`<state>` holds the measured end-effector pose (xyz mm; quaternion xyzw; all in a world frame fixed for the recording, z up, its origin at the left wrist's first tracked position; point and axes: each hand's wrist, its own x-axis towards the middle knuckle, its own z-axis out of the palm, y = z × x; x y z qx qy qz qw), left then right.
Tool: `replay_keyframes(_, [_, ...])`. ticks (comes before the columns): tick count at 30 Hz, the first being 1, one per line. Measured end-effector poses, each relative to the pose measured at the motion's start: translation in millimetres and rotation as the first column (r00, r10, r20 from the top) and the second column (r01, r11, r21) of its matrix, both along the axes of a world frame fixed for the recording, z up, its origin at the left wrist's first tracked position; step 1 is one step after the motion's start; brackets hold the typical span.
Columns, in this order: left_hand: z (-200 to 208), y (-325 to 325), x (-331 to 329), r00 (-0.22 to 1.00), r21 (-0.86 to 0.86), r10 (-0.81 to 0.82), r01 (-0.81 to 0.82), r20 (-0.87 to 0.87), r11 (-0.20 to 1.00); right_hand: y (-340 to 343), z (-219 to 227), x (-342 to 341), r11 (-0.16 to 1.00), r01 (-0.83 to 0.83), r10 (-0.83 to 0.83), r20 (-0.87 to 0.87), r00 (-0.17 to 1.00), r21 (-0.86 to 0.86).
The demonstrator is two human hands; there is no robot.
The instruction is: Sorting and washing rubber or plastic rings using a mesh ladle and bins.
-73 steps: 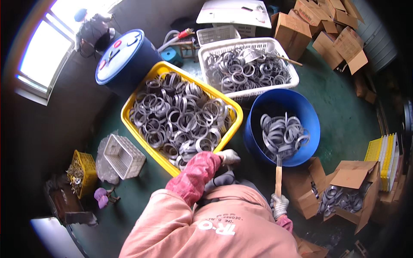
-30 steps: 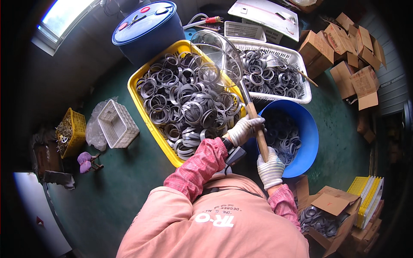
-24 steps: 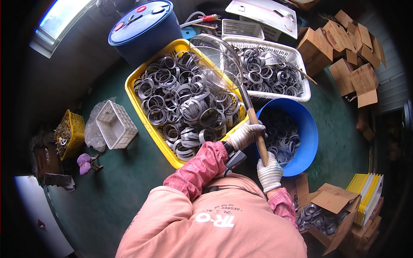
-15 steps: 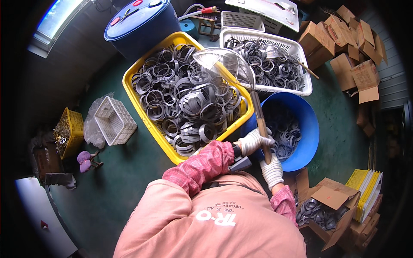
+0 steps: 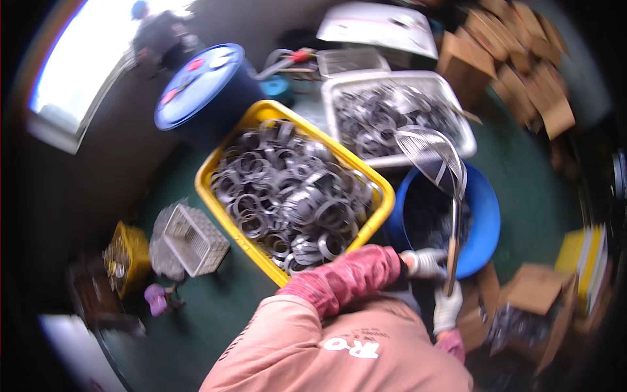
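A long-handled wire skimmer [image 5: 452, 225] stands between my gloved hands, its mesh bowl raised over the gap between the white crate and the blue tub. My left hand [image 5: 426, 263], in a white knit glove, wraps the wooden part of the handle. Lower down, my right hand [image 5: 447, 306], gloved alike, closes round the handle's end. The bowl seems to carry no rings, though blur softens it. Beneath the skimmer is the round blue tub [image 5: 486, 215], with dark grey rings inside. To the left, the yellow tub [image 5: 243, 243] is heaped with flat grey metal rings [image 5: 287, 189].
A white crate [image 5: 465, 140] of rings lies behind the blue tub. A blue drum [image 5: 206, 91] stands at the back left. Cardboard boxes [image 5: 467, 55] pile up at the far right; an open carton [image 5: 539, 287] sits near right. A small white basket [image 5: 196, 242] is on the left floor.
The skimmer has swung right, from above the yellow tub to over the blue tub and white crate. Both hands have kept hold of it. The whole view has shifted and blurred.
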<state>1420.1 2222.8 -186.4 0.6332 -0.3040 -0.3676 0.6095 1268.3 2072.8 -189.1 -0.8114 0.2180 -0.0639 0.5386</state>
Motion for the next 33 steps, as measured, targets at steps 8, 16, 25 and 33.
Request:
replay_keyframes(8, [-104,-19,62,0.992,0.3,0.088,-0.059,-0.086,0.952,-145,-34,34,0.98,0.191,-0.197,-0.129,0.972,-0.056])
replay_keyframes(16, [-115,-107,59,0.945,0.522,0.164,0.007,-0.282,0.853,-330,-68,113,0.97,0.241,-0.239,-0.275,0.931,-0.026])
replay_keyframes(25, [-160,-232,57,0.776,0.614,0.499,-0.189,-0.385,0.767,-497,-174,304,0.868,-0.289,-0.093,-0.704,0.704,-0.403])
replay_keyframes(33, [-194,-316,56,0.578,0.72,0.65,-0.146,-0.494,0.678,-576,-285,356,0.866,-0.413,-0.001,-0.829,0.56,-0.28])
